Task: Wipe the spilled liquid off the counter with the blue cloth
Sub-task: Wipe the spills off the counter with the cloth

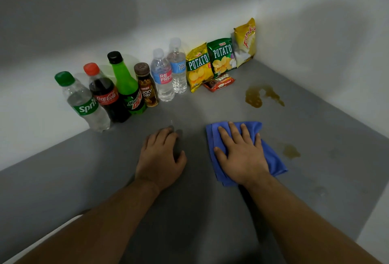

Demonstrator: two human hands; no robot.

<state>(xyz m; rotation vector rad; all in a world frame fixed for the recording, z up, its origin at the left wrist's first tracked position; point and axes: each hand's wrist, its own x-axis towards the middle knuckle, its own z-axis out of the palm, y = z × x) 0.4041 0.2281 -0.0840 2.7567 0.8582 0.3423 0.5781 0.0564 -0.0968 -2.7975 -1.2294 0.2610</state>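
Note:
A folded blue cloth (273, 158) lies flat on the grey counter (105, 179). My right hand (240, 154) presses down on it, palm flat and fingers spread. A brown puddle of spilled liquid (255, 97) sits beyond the cloth, near the right wall. A smaller, fainter brown patch (291, 151) lies just right of the cloth. My left hand (161, 158) rests on the bare counter to the left of the cloth, fingers loosely curled, holding nothing.
Several drink bottles stand along the back wall: Sprite (84, 103), Coca-Cola (107, 95), Mountain Dew (128, 87), a coffee bottle (147, 87) and two water bottles (163, 76). Chip bags (221, 57) and a red snack pack (219, 82) fill the corner. White walls bound the counter behind and right.

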